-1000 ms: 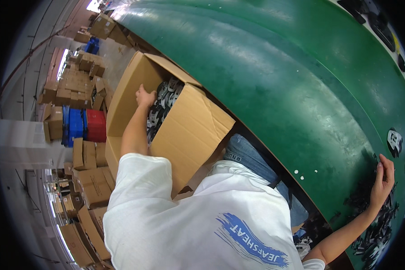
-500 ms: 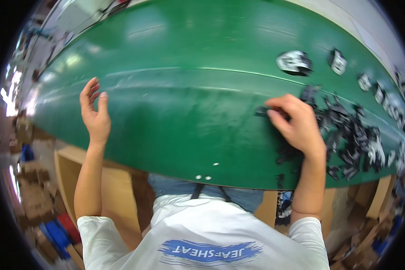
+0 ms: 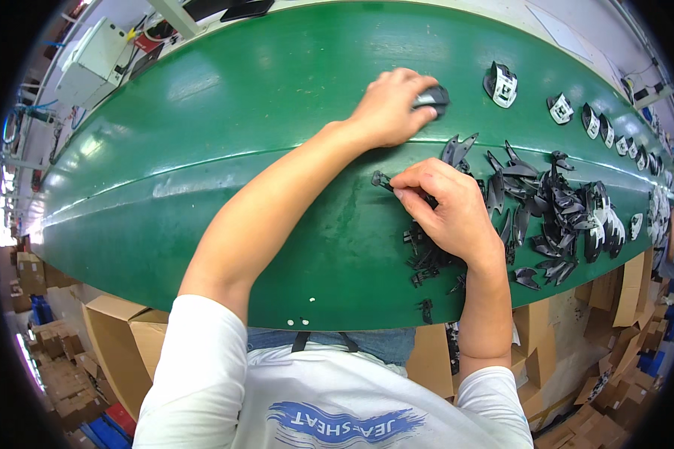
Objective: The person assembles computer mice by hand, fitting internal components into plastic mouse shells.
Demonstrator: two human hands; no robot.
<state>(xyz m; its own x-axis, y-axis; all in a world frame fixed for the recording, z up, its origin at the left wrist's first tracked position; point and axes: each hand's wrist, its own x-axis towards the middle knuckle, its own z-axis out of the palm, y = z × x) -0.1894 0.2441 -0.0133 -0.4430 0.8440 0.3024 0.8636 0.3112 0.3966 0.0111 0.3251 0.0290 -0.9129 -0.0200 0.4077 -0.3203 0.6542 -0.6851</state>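
Note:
Reaching across the green table, my left hand [image 3: 395, 107] is closed on a black-and-white plastic shell [image 3: 432, 100] at its fingertips. My right hand [image 3: 448, 202] pinches a small black plastic clip [image 3: 383, 181] between thumb and forefinger, just above the table. Its other fingers curl over more small black clips [image 3: 424, 258], partly hidden under the hand and wrist. To the right of that hand lies a loose heap of curved black plastic pieces [image 3: 550, 202]. Several white-and-grey shell pieces [image 3: 605, 224] lie at the heap's right side.
A row of black-and-white shells [image 3: 504, 86] runs along the far right of the green table [image 3: 157, 224]. Three small white bits [image 3: 304, 322] lie near the front edge. Open cardboard boxes [image 3: 120, 329] stand below that edge. A white machine [image 3: 90, 63] is at the far left.
My left hand has swung from the left over to the far shell and closed on it. My right hand, with the black clip, now appears further left. The view has shifted too.

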